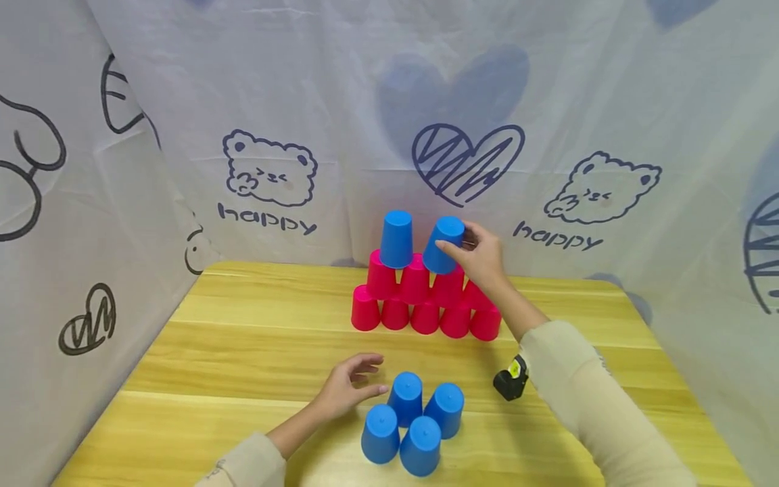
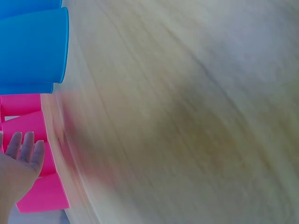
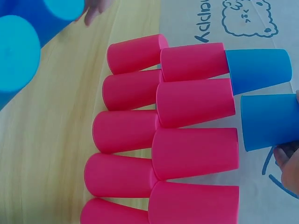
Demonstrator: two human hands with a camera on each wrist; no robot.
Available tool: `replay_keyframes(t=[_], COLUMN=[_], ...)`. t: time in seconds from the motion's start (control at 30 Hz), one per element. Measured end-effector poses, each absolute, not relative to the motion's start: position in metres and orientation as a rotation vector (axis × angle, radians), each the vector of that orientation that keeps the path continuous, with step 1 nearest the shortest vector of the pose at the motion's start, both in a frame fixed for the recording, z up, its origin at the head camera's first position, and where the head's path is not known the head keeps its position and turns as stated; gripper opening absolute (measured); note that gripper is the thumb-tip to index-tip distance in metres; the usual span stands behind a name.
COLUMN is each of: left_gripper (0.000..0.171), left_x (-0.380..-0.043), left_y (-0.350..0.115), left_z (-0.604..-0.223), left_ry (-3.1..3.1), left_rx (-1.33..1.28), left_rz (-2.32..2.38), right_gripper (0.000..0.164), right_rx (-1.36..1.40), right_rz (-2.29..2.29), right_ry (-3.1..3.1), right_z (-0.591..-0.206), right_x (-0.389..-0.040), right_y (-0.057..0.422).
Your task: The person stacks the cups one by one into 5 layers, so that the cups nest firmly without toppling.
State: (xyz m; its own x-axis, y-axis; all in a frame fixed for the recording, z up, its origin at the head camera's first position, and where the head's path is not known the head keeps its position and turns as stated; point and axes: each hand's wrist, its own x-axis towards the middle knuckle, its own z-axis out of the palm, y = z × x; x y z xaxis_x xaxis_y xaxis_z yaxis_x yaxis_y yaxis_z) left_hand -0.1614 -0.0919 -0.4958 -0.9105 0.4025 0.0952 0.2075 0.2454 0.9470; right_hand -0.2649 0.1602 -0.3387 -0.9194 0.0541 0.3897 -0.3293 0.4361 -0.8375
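Pinched between thumb and fingers of the right hand (image 1: 485, 256), one blue cup (image 1: 446, 232) hung slightly tilted just above the upper red row (image 1: 415, 283). A second blue cup (image 1: 397, 241) stood on that row, at the held cup's nine o'clock. The lower red row (image 1: 424, 319) stood on the table (image 1: 262, 345). At six o'clock from it stood four blue cups (image 1: 420, 446); the left hand (image 1: 347, 391) lay at their ten o'clock, thumb and loosely bent fingers apart.
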Motion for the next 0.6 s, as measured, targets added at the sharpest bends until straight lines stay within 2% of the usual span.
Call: replay_keyframes(t=[0.37, 0.6], left_gripper=[0.046, 0.044], left_x=[-0.150, -0.150], left_y=[-0.089, -0.088], left_z=[-0.465, -0.466], left_ry=[2.314, 2.294], left_rx=[0.604, 0.632], left_rz=[1.701, 1.687], right_gripper=[0.056, 0.057], right_rx=[0.110, 0.136], right_rz=[1.456, 1.464], right_ry=[-2.417, -2.435], right_z=[-0.335, -0.335], right_x=[-0.272, -0.271], right_y=[0.153, 0.148])
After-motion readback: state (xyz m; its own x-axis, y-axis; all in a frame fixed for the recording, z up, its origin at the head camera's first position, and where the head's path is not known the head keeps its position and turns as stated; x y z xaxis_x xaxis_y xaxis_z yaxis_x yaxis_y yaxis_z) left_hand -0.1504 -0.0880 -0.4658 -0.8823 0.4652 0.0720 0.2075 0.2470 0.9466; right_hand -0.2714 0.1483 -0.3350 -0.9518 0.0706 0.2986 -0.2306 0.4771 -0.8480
